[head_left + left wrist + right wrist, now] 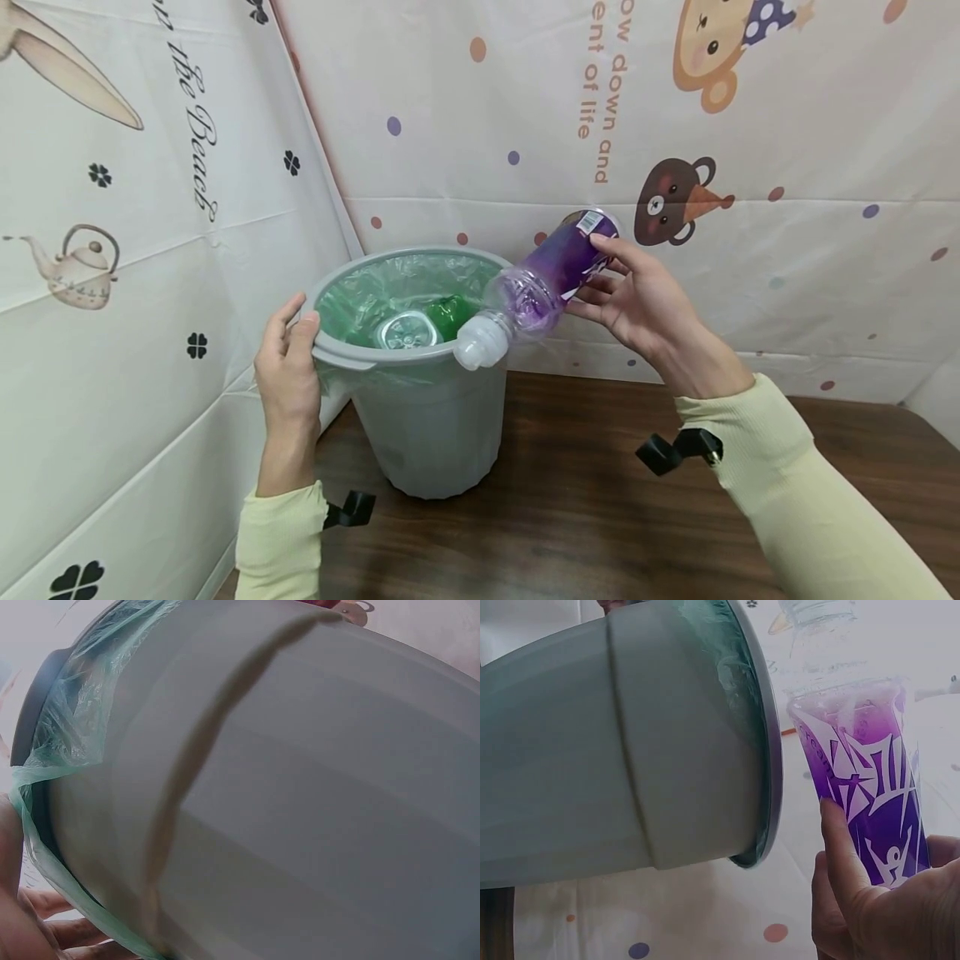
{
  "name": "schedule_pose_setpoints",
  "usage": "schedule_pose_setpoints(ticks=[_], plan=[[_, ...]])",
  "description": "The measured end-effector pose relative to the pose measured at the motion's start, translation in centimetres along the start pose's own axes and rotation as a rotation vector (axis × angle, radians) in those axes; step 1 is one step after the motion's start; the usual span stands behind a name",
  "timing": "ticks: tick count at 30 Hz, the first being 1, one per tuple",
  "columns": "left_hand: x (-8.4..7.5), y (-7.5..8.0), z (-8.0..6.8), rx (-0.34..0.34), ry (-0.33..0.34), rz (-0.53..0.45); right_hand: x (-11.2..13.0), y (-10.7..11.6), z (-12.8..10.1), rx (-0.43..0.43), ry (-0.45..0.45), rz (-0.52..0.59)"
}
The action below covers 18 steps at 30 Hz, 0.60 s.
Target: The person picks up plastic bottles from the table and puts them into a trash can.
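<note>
A grey bin (431,433) with a green liner stands on the brown table in the corner. Inside lie a crushed can (406,331) and a green bottle (447,315). My left hand (287,358) grips the bin's left rim (330,350), thumb over the edge. My right hand (637,300) holds a purple-labelled plastic bottle (543,279), tilted with its white cap (478,343) pointing down over the bin's right rim. In the right wrist view the purple bottle (866,787) stands beside the bin (622,757), fingers (844,847) against its label. The left wrist view shows the bin wall (300,802) up close.
Patterned cloth walls (750,125) close in the corner behind and to the left of the bin. The brown table (600,517) stretches out to the right and front of the bin.
</note>
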State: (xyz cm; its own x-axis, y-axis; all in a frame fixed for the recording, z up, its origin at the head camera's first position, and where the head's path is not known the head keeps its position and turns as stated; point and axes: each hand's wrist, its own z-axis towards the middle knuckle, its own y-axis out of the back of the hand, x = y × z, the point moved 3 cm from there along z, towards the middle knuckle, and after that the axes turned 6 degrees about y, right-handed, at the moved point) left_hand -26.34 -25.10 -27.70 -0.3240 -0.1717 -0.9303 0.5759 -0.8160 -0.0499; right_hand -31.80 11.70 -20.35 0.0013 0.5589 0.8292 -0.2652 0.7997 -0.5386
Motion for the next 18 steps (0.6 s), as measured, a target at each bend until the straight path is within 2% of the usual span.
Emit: schedule_pose_setpoints(ticks=[18], plan=[[-0.1, 0.0, 0.1, 0.008, 0.002, -0.021, -0.5, -2.1, 1.3, -0.068, 0.030, 0.021]])
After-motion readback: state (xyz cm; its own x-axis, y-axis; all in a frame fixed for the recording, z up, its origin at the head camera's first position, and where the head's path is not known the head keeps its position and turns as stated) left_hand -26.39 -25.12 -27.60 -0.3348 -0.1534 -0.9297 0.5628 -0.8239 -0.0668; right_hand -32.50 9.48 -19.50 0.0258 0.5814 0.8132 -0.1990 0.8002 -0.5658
